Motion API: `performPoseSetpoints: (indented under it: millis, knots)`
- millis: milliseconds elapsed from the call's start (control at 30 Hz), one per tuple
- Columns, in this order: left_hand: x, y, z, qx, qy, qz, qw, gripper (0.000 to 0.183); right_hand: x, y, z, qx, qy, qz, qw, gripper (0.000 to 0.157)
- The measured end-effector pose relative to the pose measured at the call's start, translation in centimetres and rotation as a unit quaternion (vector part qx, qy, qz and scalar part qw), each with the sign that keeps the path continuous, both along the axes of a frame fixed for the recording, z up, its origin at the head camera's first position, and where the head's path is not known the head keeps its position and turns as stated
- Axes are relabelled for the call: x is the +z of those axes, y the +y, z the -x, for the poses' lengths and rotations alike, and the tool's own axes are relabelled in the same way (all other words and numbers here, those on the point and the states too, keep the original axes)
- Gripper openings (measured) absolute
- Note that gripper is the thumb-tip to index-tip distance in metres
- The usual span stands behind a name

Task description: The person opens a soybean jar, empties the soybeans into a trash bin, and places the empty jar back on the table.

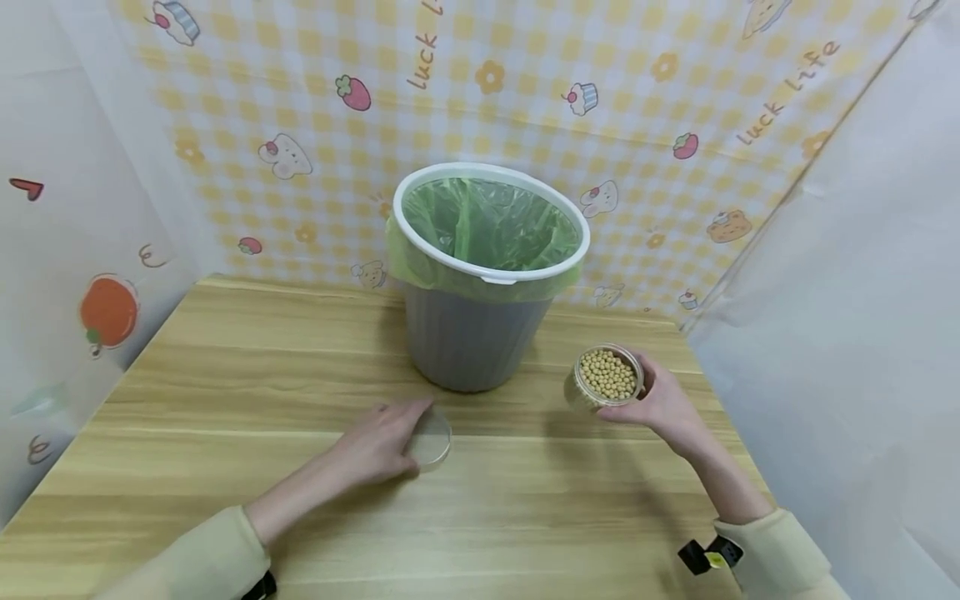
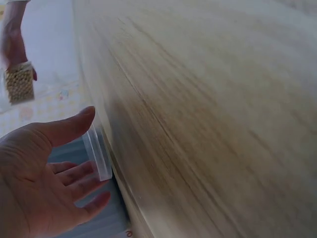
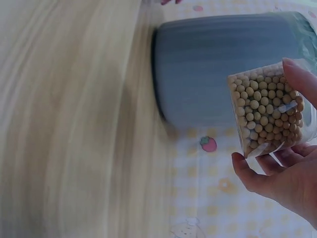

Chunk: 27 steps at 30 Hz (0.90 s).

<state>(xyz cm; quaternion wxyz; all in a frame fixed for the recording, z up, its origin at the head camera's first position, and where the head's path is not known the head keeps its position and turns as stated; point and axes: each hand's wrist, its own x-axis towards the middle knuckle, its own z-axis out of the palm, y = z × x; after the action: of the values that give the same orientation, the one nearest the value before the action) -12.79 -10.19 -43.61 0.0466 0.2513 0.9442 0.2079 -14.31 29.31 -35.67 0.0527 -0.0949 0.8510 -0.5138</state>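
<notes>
A clear round lid (image 1: 432, 439) lies flat against the tabletop, left of centre. My left hand (image 1: 375, 446) grips its rim from the left; in the left wrist view the thumb is on one side of the lid (image 2: 99, 152) and the fingers are on the other. To the right, my right hand (image 1: 663, 408) holds a clear plastic jar (image 1: 582, 395) above the table, thumb and fingers around its side. The jar has no lid on and is full of round, pale yellow beans (image 1: 609, 374), probably soybeans, also visible through its wall in the right wrist view.
A grey bin (image 1: 476, 342) with a white rim (image 1: 491, 275) and a green bag liner (image 1: 457, 221) stands at the back of the wooden table (image 1: 247, 367). Behind it hangs a yellow checked cloth (image 1: 480, 117). White sheets close off both sides.
</notes>
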Motion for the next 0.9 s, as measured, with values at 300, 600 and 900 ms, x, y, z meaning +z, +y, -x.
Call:
performPoseSetpoints:
  millis: [300,600,900]
  knots:
    - [-0.5,0.0,0.1,-0.032,0.004,0.004,0.9995,0.098,2.2,1.0,0.3,-0.014,0.008,0.008,1.000,0.082]
    - [0.7,-1.4,0.9,-0.021,-0.034,-0.034,0.9986,0.100,5.4,1.1,0.9,-0.018,0.028,0.026,0.999,0.081]
    - [8.8,-4.9,5.2,0.030,-0.012,-0.086,0.9958,0.084,9.4,1.0,1.9,-0.021,0.073,0.022,0.997,0.076]
